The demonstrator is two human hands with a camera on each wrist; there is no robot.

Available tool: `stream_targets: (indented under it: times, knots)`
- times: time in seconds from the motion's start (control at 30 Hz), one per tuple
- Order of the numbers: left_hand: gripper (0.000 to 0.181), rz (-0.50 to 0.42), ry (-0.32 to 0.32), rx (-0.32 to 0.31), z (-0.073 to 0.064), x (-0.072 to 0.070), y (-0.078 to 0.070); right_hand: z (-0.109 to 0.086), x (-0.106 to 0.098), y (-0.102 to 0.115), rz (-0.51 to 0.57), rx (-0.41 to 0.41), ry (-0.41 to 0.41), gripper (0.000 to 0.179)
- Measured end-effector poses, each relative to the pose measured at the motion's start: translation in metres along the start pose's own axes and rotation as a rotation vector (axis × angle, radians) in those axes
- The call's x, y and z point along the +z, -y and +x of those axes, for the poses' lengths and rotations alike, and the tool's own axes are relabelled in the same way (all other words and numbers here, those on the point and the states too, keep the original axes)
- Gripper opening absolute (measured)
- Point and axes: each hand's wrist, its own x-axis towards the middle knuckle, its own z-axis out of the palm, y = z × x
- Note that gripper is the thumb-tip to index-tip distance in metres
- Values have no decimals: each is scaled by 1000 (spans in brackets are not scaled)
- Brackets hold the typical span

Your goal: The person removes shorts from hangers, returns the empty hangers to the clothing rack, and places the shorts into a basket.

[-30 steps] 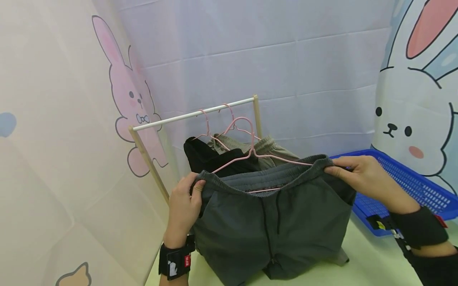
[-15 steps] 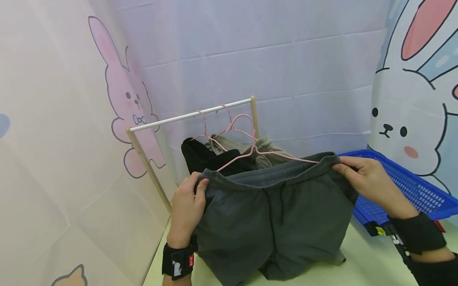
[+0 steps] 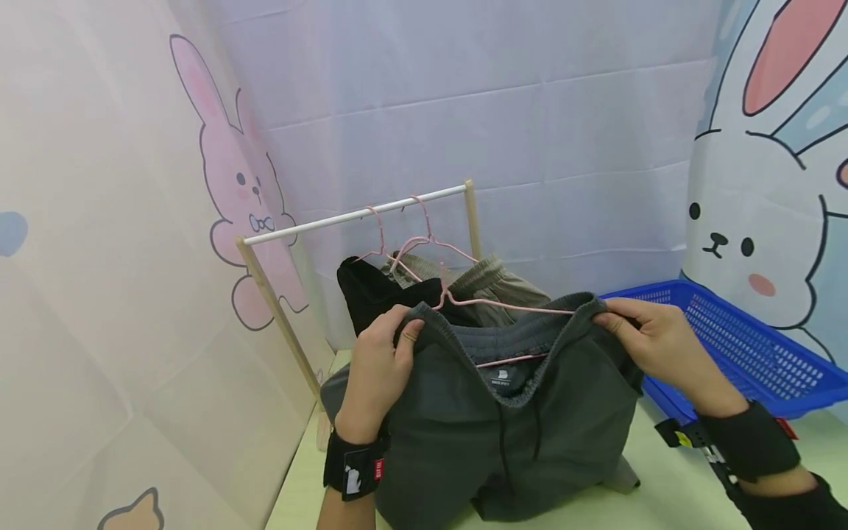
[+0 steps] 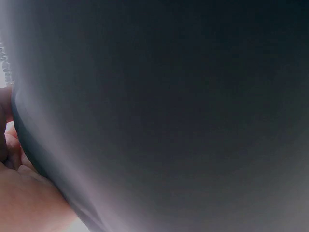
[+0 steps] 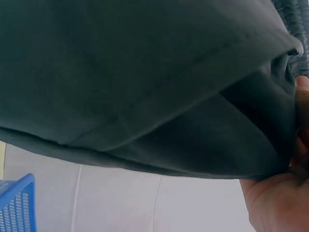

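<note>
Dark grey-green drawstring shorts (image 3: pixel 450 434) are stretched between both hands in the head view. My left hand (image 3: pixel 377 368) pinches the left end of the elastic waistband, thumb on the near side. The right hand (image 3: pixel 656 342) pinches the waistband's other end. A pink hanger (image 3: pixel 503 303) runs inside the waist opening; its shoulders slope down behind the front band, and its hook leans back toward the rack. Inside the waist a printed label shows. Grey cloth fills most of the left wrist view. The right wrist view shows the shorts' pocket edge (image 5: pixel 169 101) beside the fingers.
Behind the shorts stands a small rack with a white rail (image 3: pixel 358 215) and wooden posts. Black clothing (image 3: pixel 377 294) and beige shorts (image 3: pixel 510 287) hang there on pink hangers. A blue basket (image 3: pixel 748 338) sits at the right on the pale green table (image 3: pixel 689 478).
My left hand has moved right, toward the other hand, so the waistband sags open and shows its label. The hanger has dropped and its hook has tipped back.
</note>
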Motion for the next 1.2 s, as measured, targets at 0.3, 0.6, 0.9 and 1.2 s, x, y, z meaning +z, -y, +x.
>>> stream_targets:
  times: [0.3, 0.6, 0.9, 1.2]
  knots:
    - [14, -42, -21, 22, 1, 9, -5, -5, 10, 9, -58, -48, 15, 16]
    - [13, -54, -27, 14, -1, 7, 1, -10, -2, -1, -8, 85, 115, 20]
    - [11, -60, -37, -30, -6, 3, 6, -28, -15, -20, 22, 197, 162, 24]
    - [10, -93, -40, -63, -9, 3, 11, -49, -15, -27, 72, 272, 152, 24]
